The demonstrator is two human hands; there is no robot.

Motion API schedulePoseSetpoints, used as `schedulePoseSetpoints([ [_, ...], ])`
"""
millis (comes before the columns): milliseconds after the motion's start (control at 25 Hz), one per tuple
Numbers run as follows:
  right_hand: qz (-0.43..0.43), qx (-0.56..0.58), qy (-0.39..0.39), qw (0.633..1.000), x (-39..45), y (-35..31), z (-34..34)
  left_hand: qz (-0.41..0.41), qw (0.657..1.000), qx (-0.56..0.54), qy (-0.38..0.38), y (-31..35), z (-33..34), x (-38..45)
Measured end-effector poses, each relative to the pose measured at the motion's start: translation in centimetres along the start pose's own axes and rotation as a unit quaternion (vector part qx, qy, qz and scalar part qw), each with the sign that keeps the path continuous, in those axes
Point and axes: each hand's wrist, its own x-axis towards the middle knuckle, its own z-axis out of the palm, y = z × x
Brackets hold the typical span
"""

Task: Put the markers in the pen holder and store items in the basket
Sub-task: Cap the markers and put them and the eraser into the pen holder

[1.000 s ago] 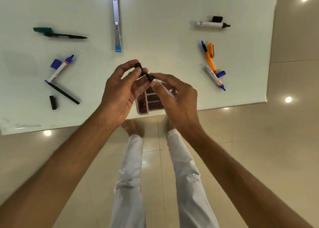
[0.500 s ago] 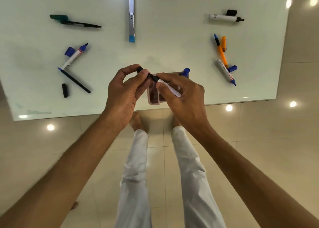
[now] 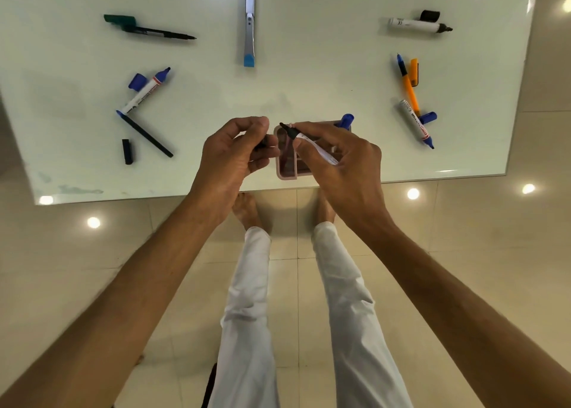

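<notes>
My right hand [image 3: 340,163] grips a white marker [image 3: 309,143] with a black tip that points left. My left hand [image 3: 234,157] pinches its black cap [image 3: 261,146], a short gap away from the tip. Both hands hover over a pink pen holder [image 3: 285,172] at the near edge of the white table [image 3: 309,76]. A blue-capped marker [image 3: 346,120] stands in the holder. More uncapped markers lie around: a blue-tipped one [image 3: 145,92], a thin dark pen [image 3: 145,134], a green pen [image 3: 151,30], a black-tipped one [image 3: 417,25], an orange one [image 3: 409,83], and a second blue-tipped marker [image 3: 415,123].
Loose caps lie by their markers: blue [image 3: 137,81], black [image 3: 127,151], black [image 3: 430,15], orange [image 3: 414,72], blue [image 3: 428,118]. A long blue and silver tool [image 3: 249,21] lies at the table's far middle. Tiled floor and my white-trousered legs [image 3: 247,299] are below.
The cap has come off the marker tip: my left hand drew it left while my right hand kept the marker. The camera moved nearer the table.
</notes>
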Motion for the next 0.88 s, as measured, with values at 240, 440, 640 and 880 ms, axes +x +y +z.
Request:
schedulePoseSetpoints([
  [240, -0.044, -0.016, 0.0, 0.999, -0.4, -0.3, 0.4, -0.041, 0.985, -0.162, 0.044, 0.2, -0.5, 0.2],
  [440, -0.07, -0.022, 0.0, 0.997, -0.4, -0.7, 0.9, -0.024, 0.988, -0.15, 0.037, 0.4, 0.1, -0.4],
  [640, -0.101, -0.04, -0.008, 0.994, -0.3, -1.4, 1.3, 0.0, 0.991, -0.129, 0.04, 0.4, 0.1, -1.0],
  [880, -0.027, -0.076, -0.002, 0.997, -1.3, -1.5, 2.6, -0.005, 0.998, -0.039, 0.05, -1.4, 0.7, -2.0],
])
